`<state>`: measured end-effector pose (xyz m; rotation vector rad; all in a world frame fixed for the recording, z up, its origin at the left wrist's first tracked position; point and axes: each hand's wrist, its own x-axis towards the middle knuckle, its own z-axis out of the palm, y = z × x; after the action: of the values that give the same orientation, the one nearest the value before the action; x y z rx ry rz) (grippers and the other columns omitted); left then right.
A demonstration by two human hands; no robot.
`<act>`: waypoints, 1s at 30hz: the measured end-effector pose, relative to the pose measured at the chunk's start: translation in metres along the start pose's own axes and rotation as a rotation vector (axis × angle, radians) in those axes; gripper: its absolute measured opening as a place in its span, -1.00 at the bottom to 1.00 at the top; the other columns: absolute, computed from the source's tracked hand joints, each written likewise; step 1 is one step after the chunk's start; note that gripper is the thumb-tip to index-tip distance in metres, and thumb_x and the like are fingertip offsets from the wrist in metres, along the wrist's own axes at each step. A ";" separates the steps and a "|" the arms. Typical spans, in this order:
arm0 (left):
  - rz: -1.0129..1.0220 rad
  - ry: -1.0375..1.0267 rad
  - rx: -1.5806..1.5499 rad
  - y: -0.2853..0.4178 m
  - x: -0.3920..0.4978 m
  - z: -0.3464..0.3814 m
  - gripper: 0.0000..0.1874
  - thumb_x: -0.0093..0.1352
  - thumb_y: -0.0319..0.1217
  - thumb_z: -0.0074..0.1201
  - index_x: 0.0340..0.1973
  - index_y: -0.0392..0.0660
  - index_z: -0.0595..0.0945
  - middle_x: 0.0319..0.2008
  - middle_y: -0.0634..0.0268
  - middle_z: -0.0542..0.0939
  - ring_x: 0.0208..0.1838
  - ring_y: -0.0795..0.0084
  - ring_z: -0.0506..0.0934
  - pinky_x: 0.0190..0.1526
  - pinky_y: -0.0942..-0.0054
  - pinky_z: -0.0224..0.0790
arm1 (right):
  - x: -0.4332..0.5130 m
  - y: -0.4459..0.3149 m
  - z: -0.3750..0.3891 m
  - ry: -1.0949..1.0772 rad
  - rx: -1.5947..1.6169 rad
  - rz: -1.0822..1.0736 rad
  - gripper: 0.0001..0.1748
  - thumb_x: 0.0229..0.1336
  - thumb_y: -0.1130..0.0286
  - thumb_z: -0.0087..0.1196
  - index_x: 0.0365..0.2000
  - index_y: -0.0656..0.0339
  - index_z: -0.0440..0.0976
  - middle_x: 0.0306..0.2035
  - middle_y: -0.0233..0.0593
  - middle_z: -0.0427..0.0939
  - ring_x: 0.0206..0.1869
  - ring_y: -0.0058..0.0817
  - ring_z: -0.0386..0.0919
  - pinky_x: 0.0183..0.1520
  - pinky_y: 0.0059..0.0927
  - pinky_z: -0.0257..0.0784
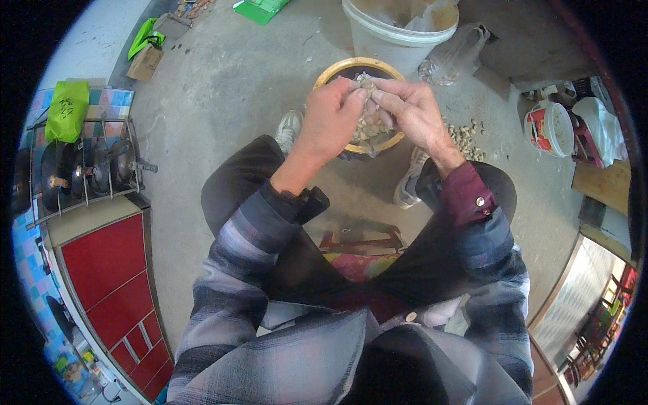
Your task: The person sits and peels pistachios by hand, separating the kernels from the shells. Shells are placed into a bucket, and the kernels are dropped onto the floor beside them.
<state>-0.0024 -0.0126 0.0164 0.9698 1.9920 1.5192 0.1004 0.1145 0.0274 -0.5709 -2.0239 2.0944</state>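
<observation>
My left hand and my right hand meet over a round dark container with a yellow rim. Between my fingertips and thumbs is a small pale, papery lump, perhaps a garlic bulb; both hands pinch it, and the fingers partly hide it. Beneath it, many pale clove-like pieces lie in the container. Clear plastic shows by its near rim. Past my right wrist, small tan pieces are scattered on the concrete floor beside my shoe.
A large white bucket stands behind the container, with a clear plastic bag beside it. At right is a smaller white pail. A metal rack holds pans above a red-fronted cabinet on the left.
</observation>
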 end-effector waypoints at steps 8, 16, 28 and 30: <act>-0.129 0.000 -0.206 -0.003 -0.002 0.003 -0.80 0.32 -0.43 -0.01 -0.32 -0.34 0.59 -0.52 0.19 0.59 -0.44 0.60 0.49 -0.37 0.51 0.35 | -0.001 0.005 0.004 0.042 -0.060 -0.077 -0.77 0.25 0.40 -0.07 -0.30 0.35 0.52 -0.55 -0.51 0.44 -0.54 -0.77 0.30 -0.48 -0.66 0.23; -0.017 0.019 -0.041 -0.005 -0.003 0.004 -0.84 0.30 -0.45 0.02 -0.38 -0.34 0.57 -0.59 0.20 0.56 -0.50 0.59 0.47 -0.43 0.50 0.34 | -0.001 0.003 0.000 0.003 -0.258 -0.133 -0.75 0.21 0.36 -0.04 -0.27 0.34 0.53 -0.60 -0.43 0.40 -0.52 -0.68 0.28 -0.45 -0.49 0.28; 0.056 -0.067 -0.004 -0.005 -0.005 0.003 -0.95 0.25 -0.52 0.07 -0.45 -0.23 0.57 -0.67 0.56 0.41 -0.55 0.77 0.29 -0.53 0.66 0.14 | -0.007 0.003 -0.003 0.059 -0.304 -0.202 -0.79 0.06 0.41 0.00 -0.45 0.38 0.51 -0.71 -0.35 0.36 -0.61 -0.69 0.27 -0.52 -0.49 0.28; 0.061 -0.057 0.000 -0.003 -0.006 0.003 -0.96 0.24 -0.53 0.07 -0.47 -0.22 0.56 -0.69 0.58 0.38 -0.57 0.79 0.27 -0.55 0.66 0.12 | -0.009 0.003 -0.002 0.079 -0.310 -0.223 -0.80 0.06 0.42 0.00 -0.48 0.38 0.50 -0.71 -0.37 0.39 -0.62 -0.70 0.29 -0.54 -0.52 0.27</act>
<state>0.0031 -0.0159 0.0118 1.0706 1.9387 1.5065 0.1101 0.1126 0.0253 -0.4385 -2.2648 1.6224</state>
